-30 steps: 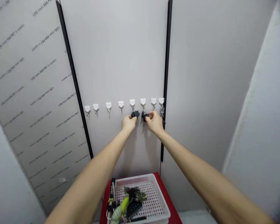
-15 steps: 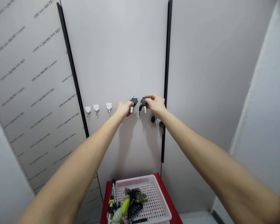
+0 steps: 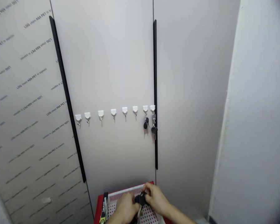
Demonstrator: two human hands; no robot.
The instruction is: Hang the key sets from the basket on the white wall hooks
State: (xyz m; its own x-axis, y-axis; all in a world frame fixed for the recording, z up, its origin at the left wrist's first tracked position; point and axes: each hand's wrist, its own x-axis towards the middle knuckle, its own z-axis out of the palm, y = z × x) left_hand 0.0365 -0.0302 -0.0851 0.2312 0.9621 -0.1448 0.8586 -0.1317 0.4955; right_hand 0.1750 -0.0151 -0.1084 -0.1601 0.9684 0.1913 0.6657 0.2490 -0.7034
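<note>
Low in the head view, over a white basket point(image 3: 124, 193), my left hand point(image 3: 126, 209) and my right hand point(image 3: 156, 199) are close together. Between them is a bunch of black-headed keys point(image 3: 141, 199), pinched by the fingers of both. How the bunch divides between the two hands cannot be made out. A black strap point(image 3: 104, 207) with pale lettering lies over the basket's left side. My hands and the lower picture edge hide most of what lies inside.
A row of several white hooks point(image 3: 113, 112) runs across the cabinet door. Black-headed keys point(image 3: 146, 124) hang from the second hook from the right, and another key set point(image 3: 154, 129) from the rightmost. Long black handles point(image 3: 155, 77) edge the doors. The basket rests on a red surface point(image 3: 98, 207).
Both hands have come down from the hooks to the basket with their keys and moved closer together. The view has shifted, and the whole hook row now shows.
</note>
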